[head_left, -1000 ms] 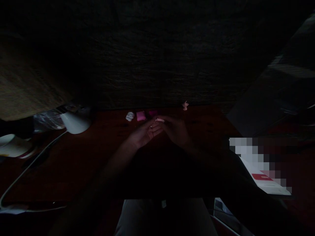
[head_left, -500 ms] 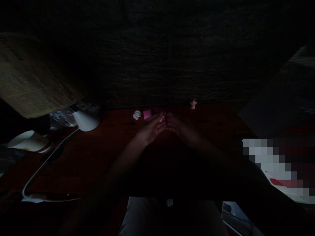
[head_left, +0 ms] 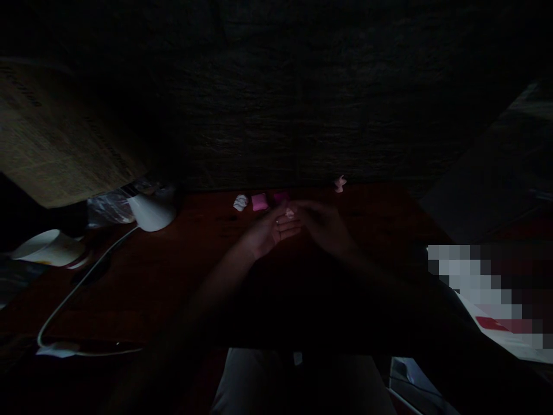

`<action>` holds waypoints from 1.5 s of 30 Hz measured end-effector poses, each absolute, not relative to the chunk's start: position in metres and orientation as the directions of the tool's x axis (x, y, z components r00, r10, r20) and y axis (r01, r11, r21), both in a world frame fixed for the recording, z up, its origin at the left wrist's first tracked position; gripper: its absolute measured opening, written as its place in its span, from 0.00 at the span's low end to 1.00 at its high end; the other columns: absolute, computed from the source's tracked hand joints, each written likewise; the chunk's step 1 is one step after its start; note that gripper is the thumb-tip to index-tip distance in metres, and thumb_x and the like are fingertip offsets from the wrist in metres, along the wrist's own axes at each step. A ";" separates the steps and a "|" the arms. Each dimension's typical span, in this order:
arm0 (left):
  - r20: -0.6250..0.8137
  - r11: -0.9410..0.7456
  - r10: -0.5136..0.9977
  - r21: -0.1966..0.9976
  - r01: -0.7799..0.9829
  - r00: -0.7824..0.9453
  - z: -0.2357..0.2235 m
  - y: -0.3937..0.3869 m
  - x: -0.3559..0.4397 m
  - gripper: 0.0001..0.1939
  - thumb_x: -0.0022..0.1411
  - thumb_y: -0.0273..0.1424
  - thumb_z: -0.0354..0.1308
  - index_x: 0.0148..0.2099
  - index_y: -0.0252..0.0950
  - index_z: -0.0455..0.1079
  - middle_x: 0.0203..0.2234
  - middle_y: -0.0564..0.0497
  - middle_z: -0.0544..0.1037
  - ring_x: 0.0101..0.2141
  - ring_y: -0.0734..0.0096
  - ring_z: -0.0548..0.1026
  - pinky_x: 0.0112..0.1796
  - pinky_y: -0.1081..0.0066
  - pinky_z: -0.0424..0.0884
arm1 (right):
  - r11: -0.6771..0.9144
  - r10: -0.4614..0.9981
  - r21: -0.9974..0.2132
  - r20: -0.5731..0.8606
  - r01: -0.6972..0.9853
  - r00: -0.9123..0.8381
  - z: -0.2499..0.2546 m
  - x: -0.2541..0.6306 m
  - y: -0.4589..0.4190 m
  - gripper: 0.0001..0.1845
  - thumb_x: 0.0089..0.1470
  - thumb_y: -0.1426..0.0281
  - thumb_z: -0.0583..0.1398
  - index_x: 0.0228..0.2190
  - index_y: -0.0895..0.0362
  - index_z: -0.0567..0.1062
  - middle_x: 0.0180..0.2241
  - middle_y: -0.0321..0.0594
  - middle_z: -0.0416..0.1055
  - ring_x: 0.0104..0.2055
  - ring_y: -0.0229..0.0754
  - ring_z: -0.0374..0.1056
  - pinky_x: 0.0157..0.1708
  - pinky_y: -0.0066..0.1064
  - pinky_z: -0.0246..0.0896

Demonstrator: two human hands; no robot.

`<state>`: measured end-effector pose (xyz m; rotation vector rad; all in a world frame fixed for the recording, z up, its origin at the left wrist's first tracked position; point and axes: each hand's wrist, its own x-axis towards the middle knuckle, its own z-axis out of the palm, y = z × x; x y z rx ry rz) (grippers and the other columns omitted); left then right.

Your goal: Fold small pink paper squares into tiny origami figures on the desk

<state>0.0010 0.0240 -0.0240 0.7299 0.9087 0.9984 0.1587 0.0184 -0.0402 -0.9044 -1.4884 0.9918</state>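
Note:
In dim light my two hands meet over the table. Between their fingertips sits a small pale pink lump [head_left: 290, 213] that looks like soft modelling clay. My left hand [head_left: 264, 233] is turned palm inward, its curled fingers under the lump and a ring-like glint on one finger. My right hand [head_left: 327, 227] closes over from the other side, its fingertips against the lump; part of them is in shadow. Just beyond my left hand lie a bright pink square piece [head_left: 260, 202], a darker magenta piece [head_left: 281, 197] and a crumpled white lump [head_left: 241, 202].
A pale pink shaped piece [head_left: 340, 184] lies at the back edge of the reddish-brown table [head_left: 194, 276]. On the left are a white lamp-like cone [head_left: 152, 212] with a cable, a paper cup [head_left: 52, 248] and a cardboard box [head_left: 64, 138]. A blurred white item [head_left: 496, 340] is at right.
My right hand has moved in and curled over the left fingers. The pale pink lump has shifted slightly right between the hands, and more of the pink square shows.

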 end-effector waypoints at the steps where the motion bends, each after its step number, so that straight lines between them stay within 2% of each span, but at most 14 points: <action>1: -0.300 0.388 0.915 0.840 -0.380 0.271 -0.023 0.024 0.001 0.12 0.70 0.38 0.62 0.38 0.35 0.78 0.35 0.45 0.84 0.39 0.62 0.84 0.48 0.61 0.79 | 0.367 0.925 -0.929 0.361 0.035 -0.121 -0.039 0.159 0.018 0.11 0.59 0.56 0.65 0.39 0.46 0.85 0.42 0.36 0.84 0.47 0.48 0.79 0.53 0.44 0.73; 3: -0.311 0.407 0.906 0.825 -0.393 0.286 -0.021 0.023 0.001 0.11 0.71 0.37 0.61 0.39 0.35 0.78 0.36 0.45 0.85 0.41 0.62 0.84 0.49 0.62 0.79 | 0.380 0.921 -0.924 0.373 0.050 -0.108 -0.037 0.161 0.017 0.12 0.60 0.55 0.65 0.37 0.47 0.85 0.40 0.36 0.85 0.46 0.48 0.79 0.52 0.43 0.72; 6: -0.318 0.408 0.908 0.820 -0.402 0.273 -0.022 0.023 0.000 0.05 0.68 0.31 0.65 0.39 0.36 0.78 0.37 0.46 0.85 0.42 0.63 0.84 0.51 0.63 0.78 | 0.408 0.911 -0.907 0.397 0.101 -0.113 -0.032 0.161 0.014 0.13 0.61 0.54 0.64 0.37 0.47 0.86 0.38 0.37 0.84 0.43 0.50 0.80 0.50 0.43 0.72; 8: -0.306 0.388 0.918 0.829 -0.402 0.254 -0.024 0.024 -0.001 0.04 0.66 0.31 0.66 0.39 0.36 0.78 0.37 0.47 0.85 0.42 0.64 0.84 0.52 0.63 0.78 | 0.423 0.904 -0.896 0.408 0.136 -0.127 -0.031 0.161 0.012 0.12 0.60 0.55 0.65 0.38 0.46 0.86 0.39 0.37 0.84 0.43 0.51 0.80 0.49 0.44 0.72; 12: -0.278 0.371 0.924 0.822 -0.433 0.263 -0.024 0.023 -0.003 0.05 0.68 0.29 0.64 0.38 0.34 0.79 0.37 0.47 0.85 0.39 0.69 0.83 0.49 0.67 0.77 | 0.465 0.884 -0.871 0.449 0.157 -0.130 -0.035 0.161 0.011 0.13 0.54 0.61 0.70 0.43 0.44 0.85 0.40 0.35 0.84 0.43 0.51 0.79 0.48 0.45 0.73; 14: -0.275 0.379 0.919 0.810 -0.446 0.283 -0.024 0.022 -0.003 0.07 0.68 0.25 0.62 0.37 0.33 0.80 0.36 0.47 0.86 0.38 0.71 0.83 0.47 0.70 0.77 | 0.482 0.876 -0.857 0.465 0.183 -0.127 -0.038 0.162 0.012 0.10 0.55 0.64 0.69 0.41 0.43 0.86 0.38 0.34 0.85 0.40 0.50 0.80 0.45 0.44 0.74; 18: -0.237 0.366 0.915 0.830 -0.422 0.327 -0.025 0.022 -0.004 0.04 0.64 0.23 0.65 0.39 0.33 0.81 0.39 0.46 0.86 0.40 0.69 0.83 0.49 0.68 0.76 | 0.505 0.863 -0.836 0.484 0.213 -0.146 -0.041 0.163 0.012 0.09 0.57 0.66 0.67 0.39 0.44 0.86 0.37 0.35 0.85 0.37 0.50 0.80 0.39 0.41 0.75; 25: -0.147 0.311 0.915 0.850 -0.426 0.376 -0.027 0.023 -0.007 0.07 0.60 0.27 0.70 0.42 0.33 0.81 0.41 0.45 0.86 0.41 0.66 0.83 0.54 0.61 0.74 | 0.572 0.818 -0.747 0.551 0.338 -0.167 -0.037 0.165 0.009 0.14 0.61 0.68 0.62 0.46 0.50 0.84 0.41 0.39 0.85 0.40 0.48 0.82 0.41 0.38 0.77; 28: -0.123 0.301 0.907 0.859 -0.415 0.403 -0.026 0.023 -0.008 0.08 0.61 0.28 0.71 0.43 0.34 0.81 0.44 0.44 0.86 0.46 0.62 0.83 0.56 0.59 0.72 | 0.584 0.809 -0.733 0.560 0.348 -0.177 -0.037 0.165 0.010 0.17 0.61 0.69 0.62 0.51 0.51 0.82 0.44 0.40 0.85 0.43 0.48 0.82 0.43 0.38 0.77; 31: -0.114 0.275 0.913 0.881 -0.386 0.391 -0.027 0.024 -0.008 0.09 0.60 0.30 0.71 0.44 0.34 0.81 0.44 0.43 0.86 0.48 0.59 0.83 0.56 0.59 0.72 | 0.591 0.805 -0.729 0.558 0.345 -0.200 -0.038 0.165 0.012 0.15 0.61 0.70 0.63 0.48 0.51 0.83 0.43 0.39 0.85 0.44 0.48 0.82 0.43 0.37 0.77; 37: -0.128 0.245 0.932 0.912 -0.330 0.338 -0.030 0.025 -0.005 0.12 0.59 0.35 0.73 0.41 0.32 0.82 0.37 0.45 0.86 0.38 0.66 0.84 0.49 0.64 0.77 | 0.577 0.815 -0.722 0.544 0.383 -0.201 -0.039 0.164 0.013 0.13 0.57 0.71 0.66 0.44 0.51 0.84 0.42 0.38 0.85 0.42 0.48 0.82 0.42 0.37 0.76; 41: -0.163 0.262 0.942 0.903 -0.340 0.292 -0.028 0.026 -0.002 0.16 0.62 0.42 0.71 0.38 0.32 0.80 0.33 0.45 0.85 0.34 0.67 0.83 0.43 0.67 0.79 | 0.592 0.803 -0.707 0.559 0.387 -0.205 -0.036 0.163 0.012 0.09 0.61 0.70 0.64 0.42 0.51 0.84 0.39 0.38 0.85 0.39 0.46 0.81 0.40 0.35 0.75; 45: -0.223 0.335 0.921 0.870 -0.362 0.318 -0.025 0.025 -0.002 0.16 0.66 0.43 0.67 0.39 0.32 0.79 0.32 0.46 0.85 0.34 0.67 0.83 0.44 0.66 0.79 | 0.598 0.799 -0.708 0.561 0.377 -0.214 -0.035 0.165 0.012 0.10 0.63 0.69 0.62 0.43 0.50 0.84 0.43 0.39 0.85 0.42 0.47 0.82 0.43 0.37 0.75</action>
